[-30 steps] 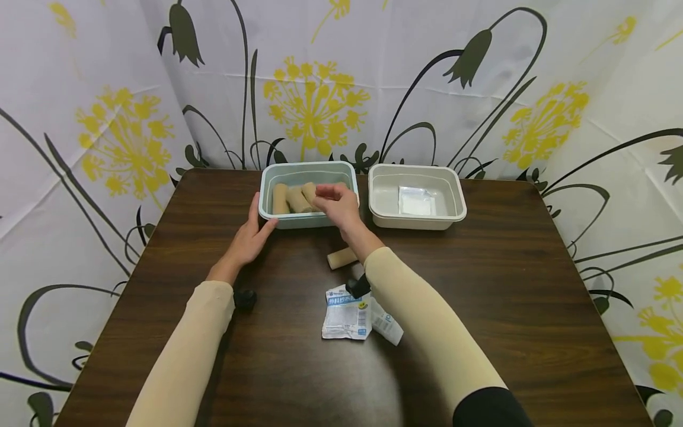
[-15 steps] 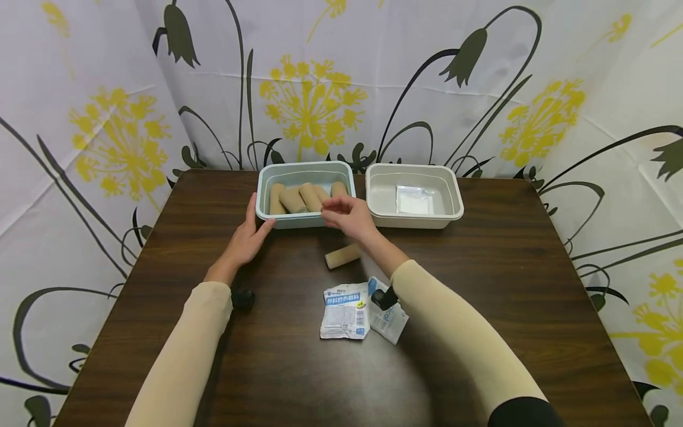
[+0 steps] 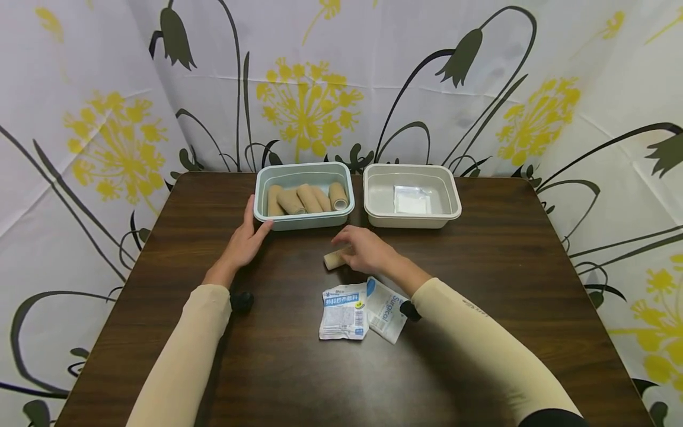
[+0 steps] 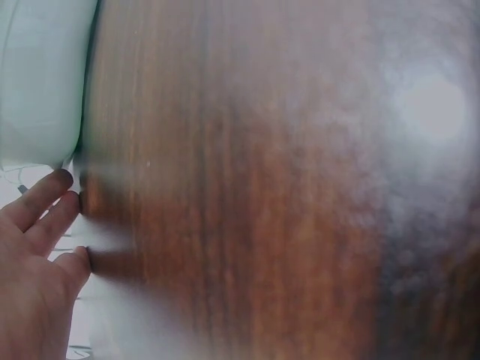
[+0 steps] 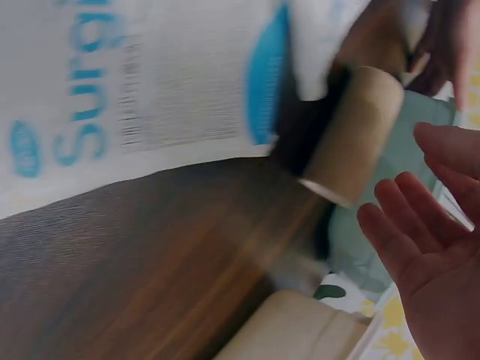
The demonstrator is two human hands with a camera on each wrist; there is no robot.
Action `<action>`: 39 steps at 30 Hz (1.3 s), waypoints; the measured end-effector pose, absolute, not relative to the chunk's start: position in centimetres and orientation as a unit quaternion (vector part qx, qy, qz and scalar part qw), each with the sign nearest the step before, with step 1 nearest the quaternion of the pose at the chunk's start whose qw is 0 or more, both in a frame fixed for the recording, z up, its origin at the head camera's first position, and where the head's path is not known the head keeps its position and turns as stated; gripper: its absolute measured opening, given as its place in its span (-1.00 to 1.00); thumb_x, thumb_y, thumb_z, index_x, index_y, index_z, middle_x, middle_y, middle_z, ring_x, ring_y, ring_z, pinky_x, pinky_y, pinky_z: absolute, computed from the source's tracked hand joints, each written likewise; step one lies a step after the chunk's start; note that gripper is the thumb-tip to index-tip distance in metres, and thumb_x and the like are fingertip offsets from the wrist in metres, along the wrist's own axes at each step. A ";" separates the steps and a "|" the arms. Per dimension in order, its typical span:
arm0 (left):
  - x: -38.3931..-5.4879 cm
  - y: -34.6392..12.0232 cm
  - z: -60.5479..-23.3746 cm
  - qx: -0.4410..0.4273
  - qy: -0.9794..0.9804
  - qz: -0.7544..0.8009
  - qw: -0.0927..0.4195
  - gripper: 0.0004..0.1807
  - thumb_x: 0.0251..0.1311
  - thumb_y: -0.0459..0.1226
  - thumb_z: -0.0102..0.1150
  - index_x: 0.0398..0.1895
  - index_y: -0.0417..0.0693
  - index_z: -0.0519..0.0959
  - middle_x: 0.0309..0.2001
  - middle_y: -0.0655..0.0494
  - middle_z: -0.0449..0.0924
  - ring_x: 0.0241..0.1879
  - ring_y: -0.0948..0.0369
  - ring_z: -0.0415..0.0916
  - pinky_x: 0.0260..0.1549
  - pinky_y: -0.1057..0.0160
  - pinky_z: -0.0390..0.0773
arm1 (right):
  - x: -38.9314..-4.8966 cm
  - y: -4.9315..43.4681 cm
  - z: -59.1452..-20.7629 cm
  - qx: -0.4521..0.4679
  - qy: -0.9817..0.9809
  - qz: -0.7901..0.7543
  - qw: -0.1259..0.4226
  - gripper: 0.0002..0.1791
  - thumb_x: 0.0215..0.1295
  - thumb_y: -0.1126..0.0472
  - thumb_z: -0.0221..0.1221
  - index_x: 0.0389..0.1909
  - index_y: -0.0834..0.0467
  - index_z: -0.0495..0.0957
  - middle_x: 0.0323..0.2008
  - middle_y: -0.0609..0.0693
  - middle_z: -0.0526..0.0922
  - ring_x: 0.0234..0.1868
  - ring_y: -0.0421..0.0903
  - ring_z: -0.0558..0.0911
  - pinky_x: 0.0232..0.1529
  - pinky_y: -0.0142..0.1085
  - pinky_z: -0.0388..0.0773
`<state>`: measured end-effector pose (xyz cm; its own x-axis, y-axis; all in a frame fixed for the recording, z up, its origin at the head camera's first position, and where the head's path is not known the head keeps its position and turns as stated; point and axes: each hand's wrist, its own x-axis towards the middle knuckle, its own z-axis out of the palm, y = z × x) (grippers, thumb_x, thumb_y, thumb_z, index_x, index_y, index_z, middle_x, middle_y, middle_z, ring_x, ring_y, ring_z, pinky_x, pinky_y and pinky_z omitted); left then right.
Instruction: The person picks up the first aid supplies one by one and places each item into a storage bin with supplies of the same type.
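A tan bandage roll (image 3: 334, 259) lies on the brown table in front of the pale blue bin (image 3: 304, 223). My right hand (image 3: 370, 252) reaches over its right end, fingers loosely bent. In the right wrist view the fingers are spread beside the bandage roll (image 5: 356, 135), with a gap between them. Several similar rolls (image 3: 308, 199) lie side by side inside the blue bin. With fingers extended, my left hand (image 3: 242, 243) rests at the bin's left front corner; in the left wrist view its fingertips (image 4: 56, 180) are right at the bin wall (image 4: 41, 82).
A cream bin (image 3: 411, 221) holding a white packet (image 3: 412, 200) stands right of the blue one. Two printed paper packets, one flat (image 3: 344, 313) and one slanted (image 3: 385, 309), lie nearer me, beneath the right forearm. A flowered curtain (image 3: 320, 35) hangs behind the table.
My right hand has left the blue bin's right side and come down toward me to the loose bandage roll. A roll now shows at the bin's right end. The left hand stays put.
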<state>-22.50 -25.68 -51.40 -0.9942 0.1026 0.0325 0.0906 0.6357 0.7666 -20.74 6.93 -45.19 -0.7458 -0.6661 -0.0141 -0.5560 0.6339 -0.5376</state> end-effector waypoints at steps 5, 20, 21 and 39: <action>-22.4 -25.7 -51.5 0.054 0.904 0.424 0.009 -0.12 0.43 0.17 -0.14 0.53 0.48 -0.49 0.54 -0.17 -0.15 0.41 -0.29 -0.01 0.27 -0.35 0.00 | -20.5 7.5 -46.5 -0.374 0.899 -0.201 0.105 -0.58 0.21 0.37 0.24 0.13 0.15 0.59 0.15 0.04 0.53 0.14 -0.03 0.52 0.17 -0.17 0.43; -22.6 -25.6 -51.2 0.057 0.906 0.420 0.003 -0.13 0.44 0.16 -0.15 0.54 0.45 -0.48 0.54 -0.15 -0.16 0.41 -0.29 0.01 0.28 -0.33 0.01 | -20.5 8.6 -48.3 -0.353 0.903 -0.235 0.072 -0.55 0.18 0.35 0.30 0.13 0.12 0.60 0.05 0.00 0.57 0.05 -0.08 0.56 0.10 -0.20 0.47; -22.6 -25.6 -51.2 0.056 0.906 0.420 0.002 -0.13 0.44 0.16 -0.16 0.54 0.45 -0.48 0.54 -0.15 -0.15 0.41 -0.29 0.01 0.28 -0.32 0.01 | -20.5 8.6 -48.3 -0.351 0.901 -0.244 0.070 -0.55 0.17 0.36 0.30 0.13 0.13 0.61 0.05 0.01 0.57 0.05 -0.07 0.56 0.09 -0.18 0.48; -22.5 -25.8 -51.5 0.052 0.906 0.420 0.007 -0.11 0.43 0.18 -0.15 0.54 0.46 -0.49 0.55 -0.13 -0.18 0.42 -0.27 -0.01 0.29 -0.33 -0.01 | -19.9 9.0 -49.2 -0.297 0.895 -0.319 0.096 -0.55 0.09 0.33 0.36 0.07 0.15 0.64 0.00 0.01 0.62 -0.08 -0.08 0.61 -0.05 -0.21 0.54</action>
